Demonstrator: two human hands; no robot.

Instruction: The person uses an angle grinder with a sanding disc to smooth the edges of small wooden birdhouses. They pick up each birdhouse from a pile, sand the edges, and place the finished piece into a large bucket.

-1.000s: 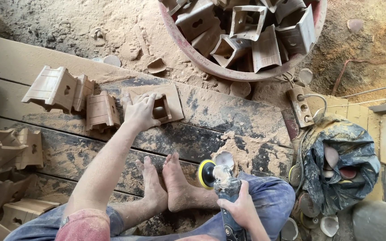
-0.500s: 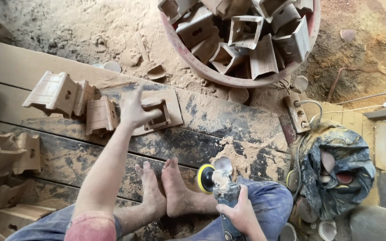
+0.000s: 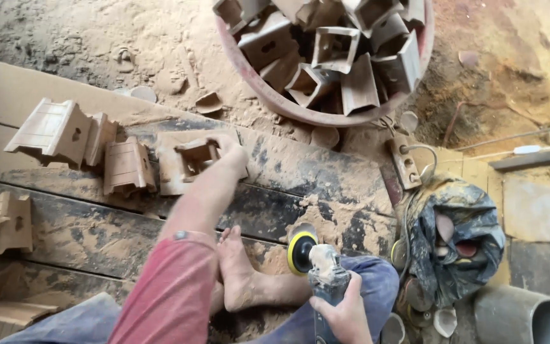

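Left hand [image 3: 229,151] grips the wooden block [image 3: 189,162] on the plank's far edge (right hand [image 3: 345,312] nearer, clutching the sander [image 3: 323,271]).

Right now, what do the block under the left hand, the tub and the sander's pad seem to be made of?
Block: looks like bare, unfinished wood, pale tan with a dusty matt face, the left hand on it.
Tub: probably plastic or painted metal; red rim, smooth under dust.
Pad on the sander, held by the right hand: seems foam or rubber, yellow edge, black face.
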